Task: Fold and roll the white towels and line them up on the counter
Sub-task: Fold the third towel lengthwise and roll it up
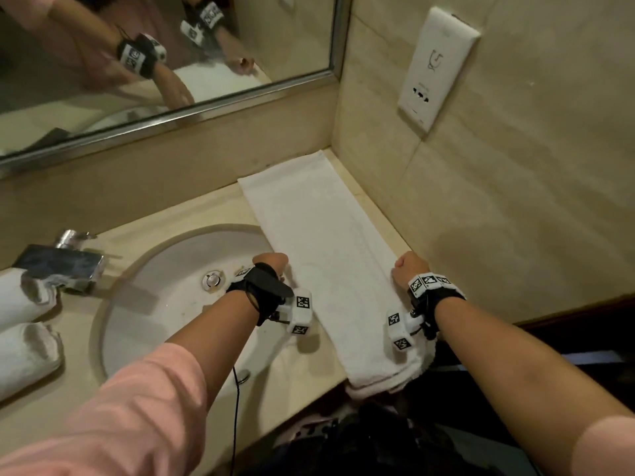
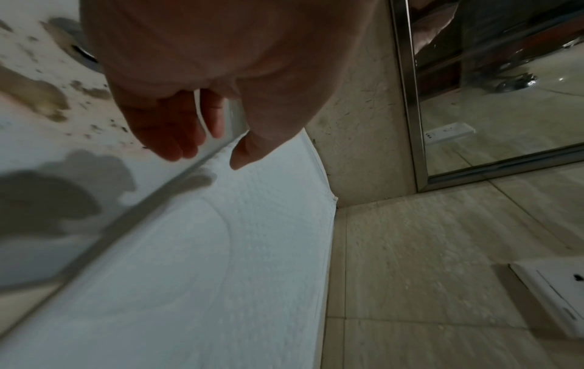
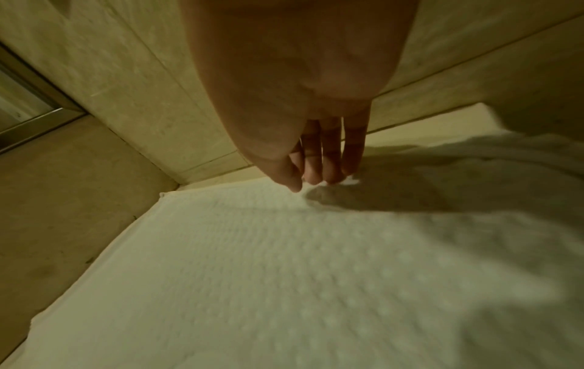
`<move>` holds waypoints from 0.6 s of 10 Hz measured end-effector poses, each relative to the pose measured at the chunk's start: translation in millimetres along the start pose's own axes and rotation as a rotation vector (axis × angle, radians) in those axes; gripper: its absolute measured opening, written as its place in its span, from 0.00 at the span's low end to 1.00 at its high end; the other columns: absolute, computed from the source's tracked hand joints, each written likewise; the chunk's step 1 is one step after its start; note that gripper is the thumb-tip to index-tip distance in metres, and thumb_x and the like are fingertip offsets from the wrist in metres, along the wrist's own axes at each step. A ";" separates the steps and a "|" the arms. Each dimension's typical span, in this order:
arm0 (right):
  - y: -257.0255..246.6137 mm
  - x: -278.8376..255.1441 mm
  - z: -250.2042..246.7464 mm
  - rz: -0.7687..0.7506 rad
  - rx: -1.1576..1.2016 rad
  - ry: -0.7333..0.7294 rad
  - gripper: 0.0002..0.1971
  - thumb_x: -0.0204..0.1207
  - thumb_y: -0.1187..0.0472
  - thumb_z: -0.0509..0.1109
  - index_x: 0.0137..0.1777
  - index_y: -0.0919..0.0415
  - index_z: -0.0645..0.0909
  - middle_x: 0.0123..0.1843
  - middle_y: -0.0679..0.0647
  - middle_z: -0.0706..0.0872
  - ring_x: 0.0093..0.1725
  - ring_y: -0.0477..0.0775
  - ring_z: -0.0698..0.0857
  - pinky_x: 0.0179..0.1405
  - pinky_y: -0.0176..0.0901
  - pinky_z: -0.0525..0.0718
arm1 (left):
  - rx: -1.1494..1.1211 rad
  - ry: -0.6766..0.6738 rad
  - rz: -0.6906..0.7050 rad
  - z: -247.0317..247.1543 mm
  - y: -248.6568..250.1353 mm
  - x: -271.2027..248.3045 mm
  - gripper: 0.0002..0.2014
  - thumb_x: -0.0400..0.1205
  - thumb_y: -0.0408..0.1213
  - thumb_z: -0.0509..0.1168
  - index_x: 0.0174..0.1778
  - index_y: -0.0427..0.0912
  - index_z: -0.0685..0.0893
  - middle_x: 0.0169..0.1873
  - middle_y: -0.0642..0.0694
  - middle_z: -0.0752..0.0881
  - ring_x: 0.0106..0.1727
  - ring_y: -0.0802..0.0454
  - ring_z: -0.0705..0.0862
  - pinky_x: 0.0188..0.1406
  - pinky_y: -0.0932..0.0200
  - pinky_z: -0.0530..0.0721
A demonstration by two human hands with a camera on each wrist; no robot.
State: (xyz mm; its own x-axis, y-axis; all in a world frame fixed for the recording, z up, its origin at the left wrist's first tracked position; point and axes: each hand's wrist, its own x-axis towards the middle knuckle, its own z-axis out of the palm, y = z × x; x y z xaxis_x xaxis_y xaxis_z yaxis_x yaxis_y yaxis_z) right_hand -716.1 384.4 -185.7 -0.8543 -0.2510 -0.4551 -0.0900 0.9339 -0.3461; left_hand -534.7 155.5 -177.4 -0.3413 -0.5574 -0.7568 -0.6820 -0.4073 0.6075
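A long white towel (image 1: 319, 242), folded into a narrow strip, lies on the counter (image 1: 206, 207) from the back corner to the front edge, where its end hangs over. My left hand (image 1: 271, 261) is at the strip's left edge beside the sink. In the left wrist view its thumb (image 2: 240, 154) is over the towel (image 2: 189, 249) and its fingers (image 2: 170, 139) over the basin side, with a gap between them. My right hand (image 1: 409, 266) is at the right edge. In the right wrist view its thumb and fingertips (image 3: 316, 178) meet on the towel's (image 3: 284, 274) border. Two rolled towels (image 1: 20, 297) (image 1: 27, 355) lie at far left.
A round sink (image 1: 165, 269) with a chrome faucet (image 1: 58, 259) fills the counter's middle. A mirror (image 1: 137, 63) runs along the back wall. A tiled side wall with a white socket plate (image 1: 436, 70) stands close against the towel's right side.
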 end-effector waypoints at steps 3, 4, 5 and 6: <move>39.8 -53.1 7.2 0.074 0.004 0.101 0.23 0.76 0.66 0.66 0.70 0.72 0.68 0.73 0.67 0.73 0.72 0.67 0.74 0.68 0.53 0.75 | -0.175 -0.140 -0.172 29.5 -55.7 -77.9 0.05 0.86 0.26 0.56 0.52 0.31 0.77 0.40 0.38 0.77 0.35 0.43 0.77 0.54 0.47 0.79; 57.3 -69.7 15.5 0.117 0.000 0.149 0.26 0.76 0.66 0.66 0.72 0.70 0.64 0.76 0.66 0.66 0.77 0.66 0.66 0.74 0.54 0.67 | -0.060 -0.131 -0.151 50.9 -76.5 -102.8 0.05 0.85 0.28 0.57 0.55 0.34 0.75 0.32 0.41 0.76 0.30 0.47 0.76 0.42 0.52 0.81; 69.8 -82.0 22.1 0.184 0.045 0.163 0.23 0.75 0.67 0.66 0.69 0.68 0.65 0.76 0.66 0.63 0.76 0.66 0.63 0.75 0.56 0.66 | 0.041 -0.127 -0.097 71.2 -95.9 -116.7 0.17 0.84 0.30 0.60 0.68 0.28 0.77 0.33 0.42 0.79 0.31 0.50 0.79 0.46 0.57 0.81; 78.0 -89.7 30.8 0.231 0.128 0.111 0.28 0.79 0.64 0.64 0.76 0.68 0.58 0.79 0.65 0.60 0.78 0.66 0.62 0.77 0.55 0.61 | 0.105 -0.122 -0.062 88.6 -107.9 -127.8 0.18 0.84 0.32 0.61 0.68 0.27 0.77 0.34 0.42 0.81 0.35 0.47 0.83 0.50 0.53 0.85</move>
State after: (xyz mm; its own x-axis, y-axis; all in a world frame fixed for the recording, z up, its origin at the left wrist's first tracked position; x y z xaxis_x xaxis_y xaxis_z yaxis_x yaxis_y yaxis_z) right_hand -630.7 472.0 -197.1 -0.8960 0.0008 -0.4441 0.1730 0.9217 -0.3472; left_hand -474.9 334.8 -167.6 -0.3678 -0.4392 -0.8197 -0.7658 -0.3570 0.5349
